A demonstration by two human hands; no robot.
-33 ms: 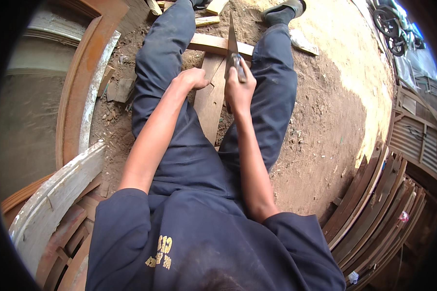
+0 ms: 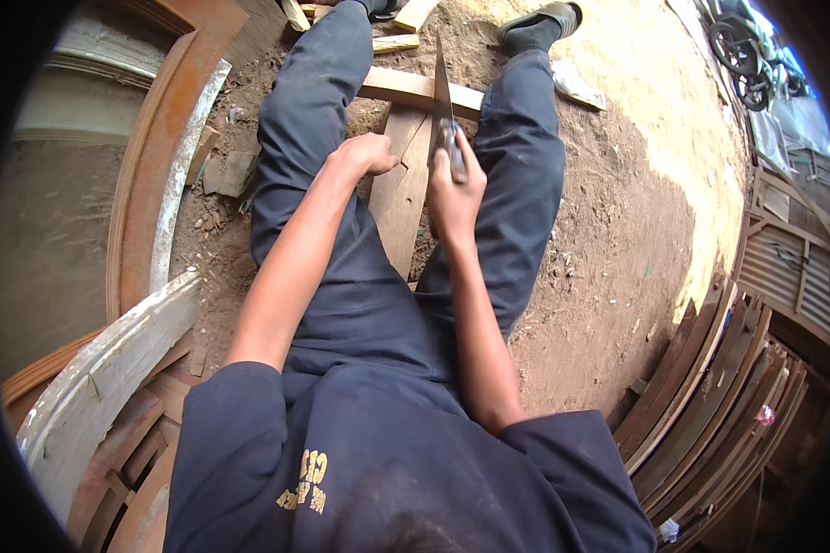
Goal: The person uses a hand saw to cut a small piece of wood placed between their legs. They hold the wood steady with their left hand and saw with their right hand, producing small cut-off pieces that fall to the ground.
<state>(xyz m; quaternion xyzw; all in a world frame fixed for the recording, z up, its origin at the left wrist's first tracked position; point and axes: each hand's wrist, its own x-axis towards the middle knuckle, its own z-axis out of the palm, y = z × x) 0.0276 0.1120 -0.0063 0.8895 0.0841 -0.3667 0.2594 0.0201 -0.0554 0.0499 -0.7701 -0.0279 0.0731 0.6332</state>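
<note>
My right hand point(image 2: 456, 189) is closed around the handle of a handsaw point(image 2: 443, 88), whose narrow blade points away from me. The blade stands edge-on above the right side of a wooden plank point(image 2: 398, 207) lying lengthwise between my legs. At the plank's left edge, my left hand point(image 2: 369, 154) is closed with curled fingers and bears on the wood. A dark line or crack crosses the plank beside those fingers. Across the plank's far end lies a lighter wooden beam point(image 2: 398, 86), between my two legs. Where the saw teeth meet the wood is hidden.
Wood offcuts point(image 2: 395, 42) lie beyond the beam. On the left lean a brown wooden frame point(image 2: 143, 184) and a curved white-painted board point(image 2: 101, 369). Long boards point(image 2: 701, 387) are stacked at right. A motorcycle point(image 2: 747, 55) stands far right on the dirt ground point(image 2: 609, 249).
The saw and my right hand have shifted slightly toward me. My left hand stays at the same place on the plank.
</note>
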